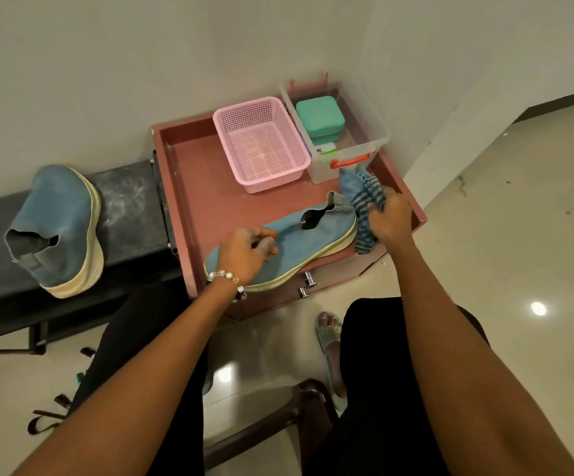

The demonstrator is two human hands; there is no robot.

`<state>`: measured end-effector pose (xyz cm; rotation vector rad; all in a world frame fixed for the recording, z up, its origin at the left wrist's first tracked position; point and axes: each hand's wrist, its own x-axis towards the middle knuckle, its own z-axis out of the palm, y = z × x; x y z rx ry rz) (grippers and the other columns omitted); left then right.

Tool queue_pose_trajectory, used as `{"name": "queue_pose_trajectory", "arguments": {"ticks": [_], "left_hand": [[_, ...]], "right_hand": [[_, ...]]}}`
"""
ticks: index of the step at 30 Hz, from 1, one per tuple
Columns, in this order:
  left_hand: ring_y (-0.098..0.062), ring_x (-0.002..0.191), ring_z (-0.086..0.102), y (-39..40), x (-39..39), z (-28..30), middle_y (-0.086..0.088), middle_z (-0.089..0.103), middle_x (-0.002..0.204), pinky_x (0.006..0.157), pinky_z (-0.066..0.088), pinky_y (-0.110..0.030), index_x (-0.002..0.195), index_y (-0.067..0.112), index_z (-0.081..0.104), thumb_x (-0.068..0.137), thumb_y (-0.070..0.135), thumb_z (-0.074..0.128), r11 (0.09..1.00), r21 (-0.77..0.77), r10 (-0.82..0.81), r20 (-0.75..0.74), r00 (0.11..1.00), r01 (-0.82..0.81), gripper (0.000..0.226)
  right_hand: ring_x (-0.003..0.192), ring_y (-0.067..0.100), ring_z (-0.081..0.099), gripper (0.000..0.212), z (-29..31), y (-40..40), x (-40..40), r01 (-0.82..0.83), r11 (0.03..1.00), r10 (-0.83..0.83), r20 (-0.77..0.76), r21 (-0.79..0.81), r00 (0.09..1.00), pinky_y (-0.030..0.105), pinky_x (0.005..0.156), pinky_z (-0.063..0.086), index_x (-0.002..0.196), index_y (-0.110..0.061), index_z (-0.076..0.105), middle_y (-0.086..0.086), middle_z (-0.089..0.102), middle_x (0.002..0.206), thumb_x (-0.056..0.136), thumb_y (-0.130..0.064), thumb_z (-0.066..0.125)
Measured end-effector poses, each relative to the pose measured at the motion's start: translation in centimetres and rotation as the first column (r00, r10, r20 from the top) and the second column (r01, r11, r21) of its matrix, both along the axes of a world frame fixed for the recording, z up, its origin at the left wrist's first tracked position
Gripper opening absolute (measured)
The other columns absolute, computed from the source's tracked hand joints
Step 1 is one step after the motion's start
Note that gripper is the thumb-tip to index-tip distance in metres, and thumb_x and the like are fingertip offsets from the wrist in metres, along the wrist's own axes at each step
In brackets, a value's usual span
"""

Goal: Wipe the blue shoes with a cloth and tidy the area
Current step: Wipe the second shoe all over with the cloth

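One blue shoe (307,235) with a cream sole lies flat on the reddish cabinet top (196,173), toe toward me. My left hand (247,250) sits on its toe end with curled fingers, holding it down. My right hand (390,218) grips a blue striped cloth (361,194) bunched against the shoe's heel. The second blue shoe (60,228) stands on its side on the dark bench (130,207) at the left, untouched.
A pink mesh basket (261,142) and a clear plastic box (344,132) holding a green case stand at the back of the cabinet top by the wall. My knees, a sandalled foot (328,333) and a dark stool edge are below. Glossy tiled floor stretches right.
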<state>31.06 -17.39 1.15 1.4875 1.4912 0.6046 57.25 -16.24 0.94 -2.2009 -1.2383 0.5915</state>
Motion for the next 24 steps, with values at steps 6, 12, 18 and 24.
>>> {"name": "queue_pose_trajectory", "arguments": {"ticks": [6,12,18,24], "left_hand": [[-0.005,0.054,0.060,0.8,0.2,-0.3,-0.004,0.069,0.076,0.061,0.051,-0.016,0.100,0.006,0.067,0.095,0.004,0.053,0.997,-0.049,0.066,0.055,0.996,-0.064,0.016],[-0.007,0.052,0.058,-0.4,-0.2,0.3,-0.001,0.067,0.074,0.047,0.046,-0.015,0.093,0.012,0.064,0.095,0.006,0.052,0.992,-0.092,0.099,0.078,0.992,-0.091,0.014],[-0.007,0.049,0.062,-3.0,-0.4,1.4,-0.004,0.068,0.071,0.045,0.052,-0.021,0.091,0.004,0.066,0.095,0.009,0.056,0.985,-0.159,0.073,0.031,0.997,-0.067,0.012],[-0.027,0.063,0.070,-6.0,0.6,3.1,-0.009,0.071,0.067,0.062,0.060,-0.039,0.075,0.005,0.067,0.088,0.041,0.064,0.953,-0.279,0.115,-0.014,0.993,-0.115,0.038]], "right_hand": [[0.116,0.033,0.045,0.041,3.3,1.9,-4.0,-0.327,0.882,0.193,0.374,0.339,0.907,0.043,0.098,0.037,0.126,-0.009,0.055,0.015,0.056,0.121,0.085,-0.012,0.059],[0.120,0.027,0.045,0.039,1.3,2.3,-6.4,-0.625,0.687,0.709,0.534,-0.372,0.461,0.040,0.101,0.029,0.123,-0.021,0.059,0.002,0.057,0.127,0.085,-0.031,0.063],[0.096,0.032,0.059,0.027,3.6,1.3,-7.0,-0.557,0.816,0.536,0.561,-0.153,0.631,0.038,0.076,0.048,0.107,-0.020,0.071,0.011,0.068,0.101,0.085,-0.016,0.056],[0.091,0.033,0.060,0.022,8.1,-1.7,-6.8,-0.463,0.886,0.400,0.519,-0.008,0.756,0.034,0.069,0.047,0.100,-0.024,0.073,0.010,0.070,0.094,0.085,-0.023,0.056]]}}
